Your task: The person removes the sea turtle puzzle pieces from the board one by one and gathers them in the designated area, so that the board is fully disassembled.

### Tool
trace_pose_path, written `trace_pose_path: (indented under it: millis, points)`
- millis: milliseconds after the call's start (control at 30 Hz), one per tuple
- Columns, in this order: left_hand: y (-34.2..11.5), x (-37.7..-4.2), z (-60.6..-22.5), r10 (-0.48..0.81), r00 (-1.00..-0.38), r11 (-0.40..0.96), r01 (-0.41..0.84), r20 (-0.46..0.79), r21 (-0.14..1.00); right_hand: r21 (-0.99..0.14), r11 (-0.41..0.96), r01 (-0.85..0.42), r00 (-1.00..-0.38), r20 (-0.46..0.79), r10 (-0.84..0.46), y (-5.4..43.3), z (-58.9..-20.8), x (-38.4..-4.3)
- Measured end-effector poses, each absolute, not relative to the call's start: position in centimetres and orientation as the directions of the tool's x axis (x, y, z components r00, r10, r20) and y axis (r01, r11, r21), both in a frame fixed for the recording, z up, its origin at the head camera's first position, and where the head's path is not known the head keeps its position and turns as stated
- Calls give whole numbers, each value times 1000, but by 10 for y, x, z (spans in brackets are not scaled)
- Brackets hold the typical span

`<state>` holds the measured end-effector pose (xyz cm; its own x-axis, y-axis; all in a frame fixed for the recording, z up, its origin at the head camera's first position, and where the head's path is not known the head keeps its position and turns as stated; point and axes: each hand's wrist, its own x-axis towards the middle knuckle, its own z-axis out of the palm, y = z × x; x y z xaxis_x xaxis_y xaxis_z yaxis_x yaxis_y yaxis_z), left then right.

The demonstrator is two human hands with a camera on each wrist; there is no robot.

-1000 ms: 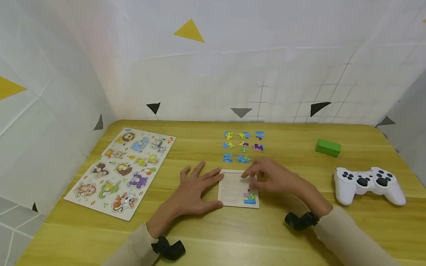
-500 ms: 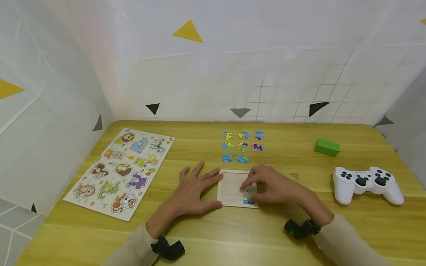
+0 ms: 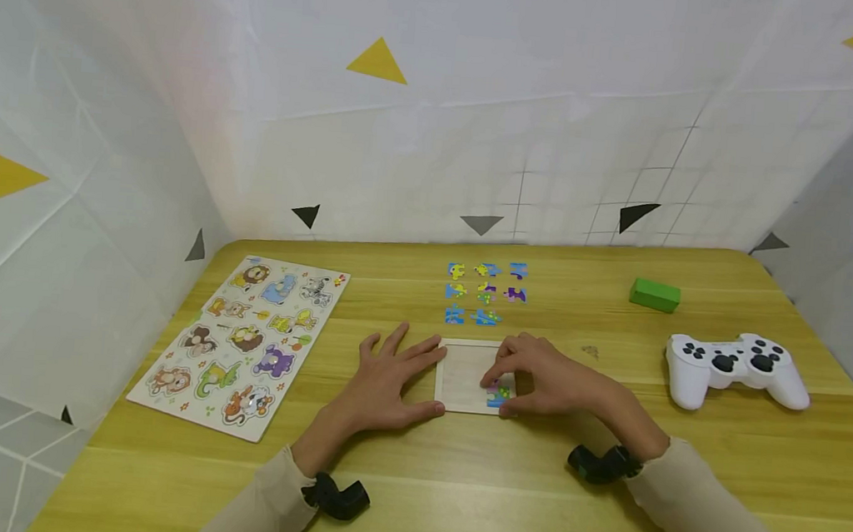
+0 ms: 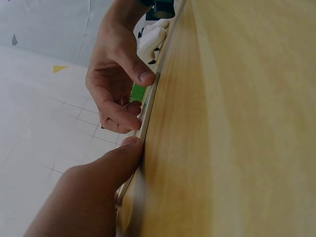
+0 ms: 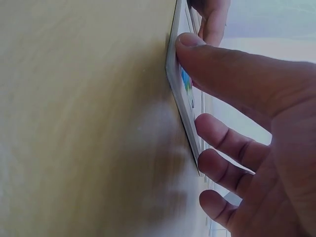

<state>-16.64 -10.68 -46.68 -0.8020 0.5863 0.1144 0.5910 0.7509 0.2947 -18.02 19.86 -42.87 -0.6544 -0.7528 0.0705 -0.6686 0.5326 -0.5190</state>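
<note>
A small square wooden puzzle tray (image 3: 463, 377) lies on the table between the hands. My left hand (image 3: 390, 384) lies spread at its left side, with the thumb and one fingertip at the tray's edge. In the tray's near right corner sits one blue, pink and green jigsaw piece (image 3: 497, 397), partly covered by my right hand (image 3: 549, 377). The right index fingertip touches down at the piece's left side, and the thumb rests on the tray's near rim. In the right wrist view the other fingers (image 5: 217, 168) hang loosely bent beside the tray. Several loose jigsaw pieces (image 3: 486, 293) lie in rows beyond it.
At the left lies an animal peg board (image 3: 240, 343). A green block (image 3: 654, 295) and a white game controller (image 3: 737, 370) are on the right. White sheeting (image 3: 437, 133) stands behind the table (image 3: 439, 484).
My right hand has come down from above the tray onto its near right corner, the thumb moving to the near rim and the index finger to the piece. The left hand stays put.
</note>
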Motion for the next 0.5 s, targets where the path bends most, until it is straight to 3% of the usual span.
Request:
trace_pose_path:
  millis: [500]
  points:
    - [-106,-167,-467,589,-798,745,597,127,299,-584,521,-622,-659,32,-751,199,-428,-177]
